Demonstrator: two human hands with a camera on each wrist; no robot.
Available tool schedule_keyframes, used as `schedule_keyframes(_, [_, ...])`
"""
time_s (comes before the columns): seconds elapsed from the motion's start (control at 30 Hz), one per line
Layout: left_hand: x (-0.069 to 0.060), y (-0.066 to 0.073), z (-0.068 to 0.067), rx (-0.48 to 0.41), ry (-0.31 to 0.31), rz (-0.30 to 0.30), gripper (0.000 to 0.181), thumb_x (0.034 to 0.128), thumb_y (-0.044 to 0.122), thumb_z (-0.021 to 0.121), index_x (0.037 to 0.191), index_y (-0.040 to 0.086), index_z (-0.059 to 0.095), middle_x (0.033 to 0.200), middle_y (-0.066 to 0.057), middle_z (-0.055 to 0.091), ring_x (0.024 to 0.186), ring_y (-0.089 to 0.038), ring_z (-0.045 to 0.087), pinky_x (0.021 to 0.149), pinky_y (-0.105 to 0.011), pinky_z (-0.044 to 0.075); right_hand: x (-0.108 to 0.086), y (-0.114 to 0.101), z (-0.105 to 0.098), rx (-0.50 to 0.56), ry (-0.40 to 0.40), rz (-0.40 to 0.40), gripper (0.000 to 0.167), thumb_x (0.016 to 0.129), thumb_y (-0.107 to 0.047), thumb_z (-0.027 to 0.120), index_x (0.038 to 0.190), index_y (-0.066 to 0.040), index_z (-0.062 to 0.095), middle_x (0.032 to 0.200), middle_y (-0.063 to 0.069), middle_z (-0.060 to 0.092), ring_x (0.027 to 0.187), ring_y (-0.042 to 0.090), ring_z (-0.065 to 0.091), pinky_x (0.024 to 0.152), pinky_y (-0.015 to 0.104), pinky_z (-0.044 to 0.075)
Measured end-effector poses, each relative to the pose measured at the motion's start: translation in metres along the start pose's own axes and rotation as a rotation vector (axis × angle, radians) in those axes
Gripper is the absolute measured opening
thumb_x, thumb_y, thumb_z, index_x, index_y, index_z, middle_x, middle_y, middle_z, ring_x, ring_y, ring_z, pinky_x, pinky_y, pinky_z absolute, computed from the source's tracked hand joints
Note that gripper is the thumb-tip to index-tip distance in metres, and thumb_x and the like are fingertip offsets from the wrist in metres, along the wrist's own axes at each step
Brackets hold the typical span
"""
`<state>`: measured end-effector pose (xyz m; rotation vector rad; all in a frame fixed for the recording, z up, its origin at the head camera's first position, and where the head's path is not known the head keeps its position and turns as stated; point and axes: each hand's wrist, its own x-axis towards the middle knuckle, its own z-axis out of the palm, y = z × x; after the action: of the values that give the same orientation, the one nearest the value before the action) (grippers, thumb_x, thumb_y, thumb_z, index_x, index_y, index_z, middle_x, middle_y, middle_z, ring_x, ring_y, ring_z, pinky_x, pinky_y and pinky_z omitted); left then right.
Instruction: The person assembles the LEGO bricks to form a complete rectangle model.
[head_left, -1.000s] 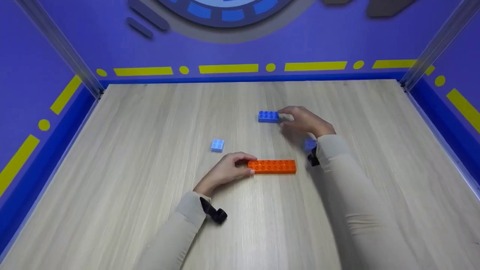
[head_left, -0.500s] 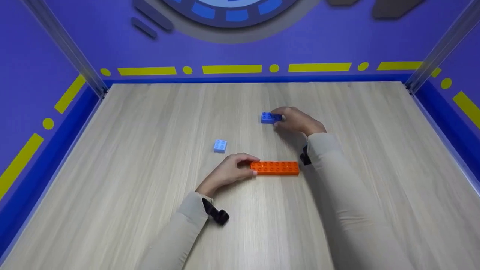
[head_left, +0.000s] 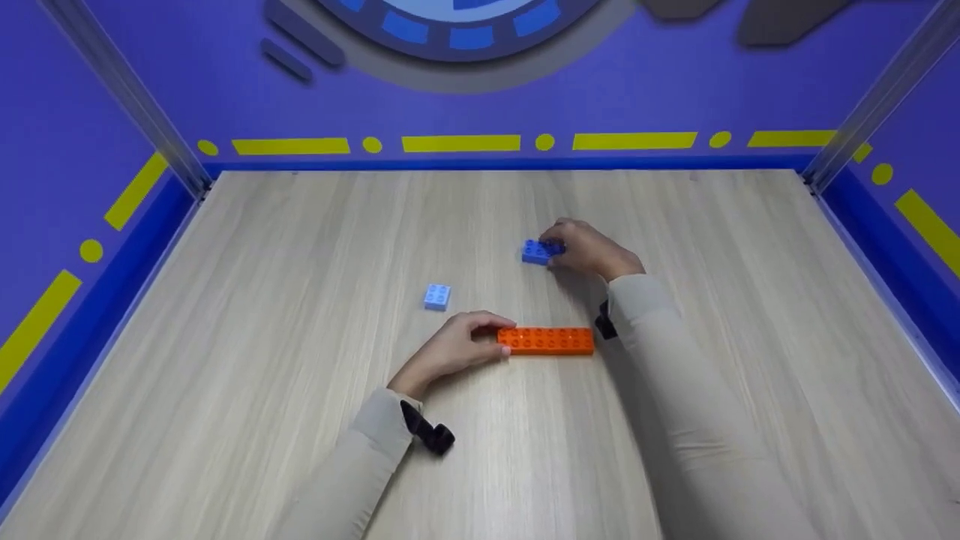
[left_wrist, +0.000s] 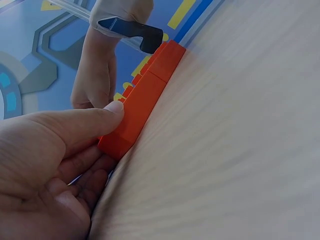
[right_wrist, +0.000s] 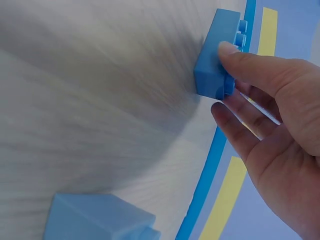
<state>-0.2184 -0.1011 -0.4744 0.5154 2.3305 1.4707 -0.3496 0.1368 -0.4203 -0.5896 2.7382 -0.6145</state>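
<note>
My left hand (head_left: pixel 457 346) pinches the left end of a long orange toy building brick piece (head_left: pixel 547 341) with studs on top. A seam crosses its side in the left wrist view. Farther back, my right hand (head_left: pixel 591 247) holds the right end of a blue studded brick (head_left: pixel 534 253) between thumb and fingers. In the right wrist view the thumb presses the side of that blue brick (right_wrist: pixel 212 55); some fingertips are hidden behind it. A small light blue brick (head_left: pixel 437 296) with two rows of studs lies behind my left hand.
Another blue brick (right_wrist: pixel 95 217) sits at the lower left of the right wrist view; in the head view the right arm hides it. Blue-purple panels (head_left: pixel 480 112) with yellow markings wall in the wooden table (head_left: pixel 300 300).
My right hand has moved left from beside the blue brick, taken hold of it and drawn it slightly towards me. The left hand stays on the orange piece.
</note>
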Motion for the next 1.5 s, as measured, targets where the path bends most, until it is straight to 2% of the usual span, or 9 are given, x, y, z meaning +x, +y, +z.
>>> schedule_keyframes(0.2, [-0.003, -0.001, -0.001, 0.003, 0.001, 0.002, 0.038, 0.0848, 0.019, 0.073, 0.122, 0.017, 0.066, 0.128, -0.002, 0.062, 0.126, -0.021, 0.050, 0.112, -0.042, 0.032, -0.004, 0.001, 0.001, 0.012, -0.014, -0.010, 0.042, 0.085, -0.003, 0.070, 0.127, -0.004, 0.061, 0.124, 0.015, 0.061, 0.114, 0.028, 0.056, 0.105, 0.044, 0.043])
schedule_keyframes(0.37, [-0.002, -0.002, -0.001, 0.005, 0.000, 0.004, 0.039, 0.0841, 0.018, 0.073, 0.123, 0.017, 0.066, 0.128, -0.003, 0.062, 0.126, -0.022, 0.050, 0.112, -0.042, 0.031, -0.008, 0.002, -0.001, 0.026, -0.031, 0.036, 0.044, 0.085, -0.008, 0.072, 0.128, -0.006, 0.061, 0.126, 0.013, 0.060, 0.114, 0.027, 0.055, 0.105, 0.045, 0.042])
schedule_keyframes(0.63, [-0.001, -0.003, 0.000, 0.020, 0.002, 0.000, 0.040, 0.0840, 0.020, 0.073, 0.124, 0.018, 0.065, 0.129, -0.003, 0.062, 0.125, -0.021, 0.051, 0.112, -0.041, 0.031, -0.012, 0.004, -0.003, 0.007, -0.069, 0.052, 0.045, 0.084, -0.011, 0.073, 0.128, -0.006, 0.061, 0.128, 0.011, 0.061, 0.116, 0.026, 0.057, 0.105, 0.045, 0.042])
schedule_keyframes(0.8, [-0.001, -0.004, -0.001, 0.032, 0.002, -0.001, 0.040, 0.0843, 0.022, 0.073, 0.123, 0.020, 0.066, 0.128, -0.002, 0.062, 0.125, -0.021, 0.051, 0.112, -0.042, 0.032, -0.016, 0.005, -0.002, 0.007, -0.069, 0.026, 0.045, 0.085, -0.010, 0.073, 0.128, -0.005, 0.061, 0.128, 0.012, 0.062, 0.115, 0.026, 0.058, 0.104, 0.046, 0.044])
schedule_keyframes(1.13, [0.000, -0.003, 0.002, 0.026, 0.007, 0.000, 0.040, 0.0848, 0.020, 0.073, 0.124, 0.017, 0.066, 0.130, -0.005, 0.061, 0.127, -0.023, 0.049, 0.113, -0.042, 0.031, -0.026, 0.009, -0.004, -0.012, -0.069, -0.051, 0.043, 0.084, -0.008, 0.072, 0.126, -0.003, 0.062, 0.127, 0.013, 0.061, 0.117, 0.028, 0.057, 0.103, 0.045, 0.044])
schedule_keyframes(1.5, [0.001, -0.001, 0.003, 0.000, 0.013, 0.027, 0.040, 0.0849, 0.020, 0.073, 0.124, 0.014, 0.066, 0.130, -0.007, 0.061, 0.129, -0.025, 0.048, 0.114, -0.043, 0.030, -0.041, 0.006, -0.010, -0.009, -0.063, -0.085, 0.040, 0.084, -0.008, 0.073, 0.124, -0.007, 0.065, 0.123, 0.010, 0.063, 0.114, 0.025, 0.059, 0.101, 0.043, 0.047])
